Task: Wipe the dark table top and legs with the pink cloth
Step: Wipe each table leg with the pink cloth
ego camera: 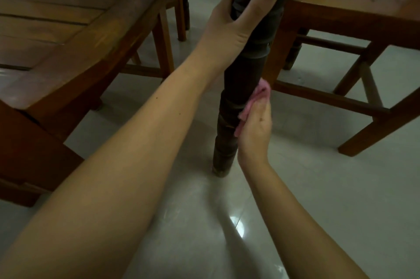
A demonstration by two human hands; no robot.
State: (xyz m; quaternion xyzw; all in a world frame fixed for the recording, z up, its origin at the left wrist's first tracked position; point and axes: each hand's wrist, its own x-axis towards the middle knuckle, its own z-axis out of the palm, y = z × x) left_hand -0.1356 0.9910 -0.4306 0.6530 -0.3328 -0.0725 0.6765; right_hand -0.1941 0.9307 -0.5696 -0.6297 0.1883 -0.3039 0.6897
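A dark turned table leg [238, 87] runs from the top of the view down to the tiled floor in the middle. My left hand [236, 21] grips the leg high up, thumb across its front. My right hand [255, 129] presses the pink cloth [258, 99] against the right side of the leg's lower half. Only a crumpled strip of the cloth shows between my palm and the leg. The table top is out of view.
A brown slatted wooden seat [75, 28] stands close on the left. Another wooden chair [354, 8] with crossbars stands at the right, just behind the leg. Glossy pale floor tiles [227, 221] lie below, with a light reflection.
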